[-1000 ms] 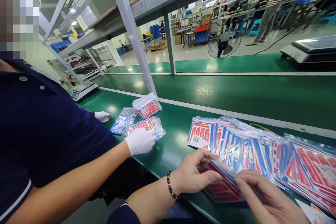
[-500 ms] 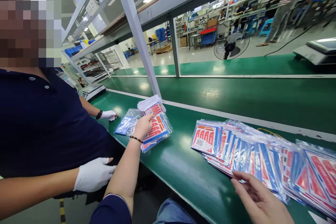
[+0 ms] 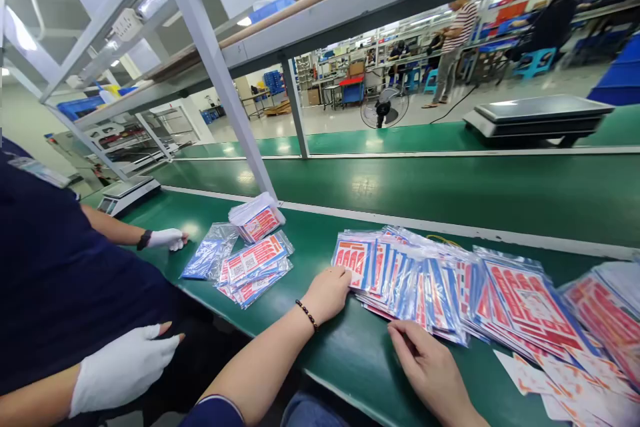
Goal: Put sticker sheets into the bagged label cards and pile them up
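My left hand, with a beaded bracelet at the wrist, has its fingers closed at the near left corner of a clear plastic packet holding a red, white and blue printed card. That packet lies at the left end of a long overlapping row of similar packets. Just in front of this row, my right hand rests low over the green surface, loosely curled and apart, with nothing visible in it. Further left lies a smaller pile of printed packets, beside a blue packet and a stack of bagged cards.
A co-worker's white-gloved hands are at the left. A scale stands beyond them; another scale sits at the far right. A metal post rises behind the packets. Loose cards lie at the lower right.
My left hand has moved right, from the smaller pile to the left end of the long row. The view has turned right, showing more packets and loose cards.
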A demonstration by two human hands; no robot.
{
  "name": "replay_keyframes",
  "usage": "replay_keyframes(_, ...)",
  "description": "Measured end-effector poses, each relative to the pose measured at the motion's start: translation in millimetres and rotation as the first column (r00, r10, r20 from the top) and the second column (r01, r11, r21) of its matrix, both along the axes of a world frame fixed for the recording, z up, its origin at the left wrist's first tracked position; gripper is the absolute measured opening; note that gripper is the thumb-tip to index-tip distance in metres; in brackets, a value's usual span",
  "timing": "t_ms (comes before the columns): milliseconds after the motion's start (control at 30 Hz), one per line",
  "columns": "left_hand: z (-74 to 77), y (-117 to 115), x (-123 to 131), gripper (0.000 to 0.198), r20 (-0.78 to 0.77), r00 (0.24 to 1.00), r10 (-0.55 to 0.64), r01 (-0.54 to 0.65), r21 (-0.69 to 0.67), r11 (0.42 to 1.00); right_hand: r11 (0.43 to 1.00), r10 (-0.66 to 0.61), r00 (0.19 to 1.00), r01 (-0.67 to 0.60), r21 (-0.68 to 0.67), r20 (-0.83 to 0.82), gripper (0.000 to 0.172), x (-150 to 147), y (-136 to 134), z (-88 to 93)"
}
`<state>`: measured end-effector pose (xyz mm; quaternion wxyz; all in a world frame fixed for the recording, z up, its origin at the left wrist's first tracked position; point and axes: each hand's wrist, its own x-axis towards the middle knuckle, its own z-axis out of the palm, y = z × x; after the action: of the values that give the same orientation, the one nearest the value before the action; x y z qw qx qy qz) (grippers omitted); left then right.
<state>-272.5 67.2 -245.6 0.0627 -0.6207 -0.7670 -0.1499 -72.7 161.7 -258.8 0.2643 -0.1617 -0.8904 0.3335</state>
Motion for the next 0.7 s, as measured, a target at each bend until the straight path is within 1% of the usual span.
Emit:
replay_keyframes(100, -2.8, -15.7, -2.9, 0.016, 0.008, 1.0, -0.008, 0.007, 0.079, 0.997, 0.992, -0.008, 0.999, 0.014, -0.128, 0.047, 0.023, 0.7, -1.0, 3.2)
replay_keyframes(233, -10.9, -46.8, 3.1, 0.017, 0.038, 0.999, -0.027, 0.017, 0.241, 0.97, 0.95, 0.09, 0.976, -0.023, -0.313, 0.2, 0.037, -2.6, -2.9, 8.1)
replay_keyframes(333, -19.9, -64.3, 12.0, 0.014, 0.061, 0.992, -0.112, 0.081, 0.371, 0.925, 0.905, 0.165, 0.942, -0.026, -0.425, 0.293, 0.045, -4.5, -4.3, 10.7)
replay_keyframes(400, -22.3, -70.4, 17.4, 0.013, 0.045, 0.986, -0.16, 0.129, 0.401, 0.907, 0.878, 0.196, 0.927, -0.021, -0.478, 0.321, 0.047, -4.3, -4.9, 12.0)
replay_keyframes(467, -19.6, -72.3, 22.1, 0.015, 0.03, 0.989, -0.144, 0.123, 0.372, 0.92, 0.861, 0.228, 0.915, -0.03, -0.508, 0.333, 0.048, -3.0, -5.9, 13.0)
replay_keyframes(500, -16.8, -72.0, 24.3, 0.017, 0.032, 0.993, -0.117, 0.099, 0.34, 0.935, 0.855, 0.243, 0.912, -0.041, -0.516, 0.331, 0.047, -2.2, -6.6, 13.3)
replay_keyframes(533, -13.6, -71.1, 26.4, 0.023, 0.034, 0.996, -0.082, 0.068, 0.3, 0.951, 0.853, 0.256, 0.91, -0.054, -0.519, 0.326, 0.047, -1.4, -7.5, 13.3)
replay_keyframes(600, -8.6, -67.7, 30.3, 0.047, 0.03, 1.0, -0.002, -0.003, 0.193, 0.981, 0.856, 0.268, 0.914, -0.081, -0.51, 0.305, 0.045, 0.0, -9.7, 12.2)
replay_keyframes(633, -7.6, -65.5, 31.8, 0.057, 0.021, 0.999, 0.025, -0.027, 0.132, 0.991, 0.86, 0.27, 0.916, -0.092, -0.502, 0.295, 0.044, 0.7, -10.7, 11.2)
replay_keyframes(667, -7.8, -63.1, 32.8, 0.059, 0.01, 0.999, 0.036, -0.037, 0.08, 0.996, 0.865, 0.271, 0.918, -0.099, -0.492, 0.291, 0.044, 1.3, -11.6, 9.9)
replay_keyframes(700, -9.1, -60.7, 33.1, 0.057, 0.002, 0.999, 0.037, -0.037, 0.043, 0.998, 0.871, 0.271, 0.916, -0.103, -0.481, 0.294, 0.044, 2.0, -12.1, 8.7)
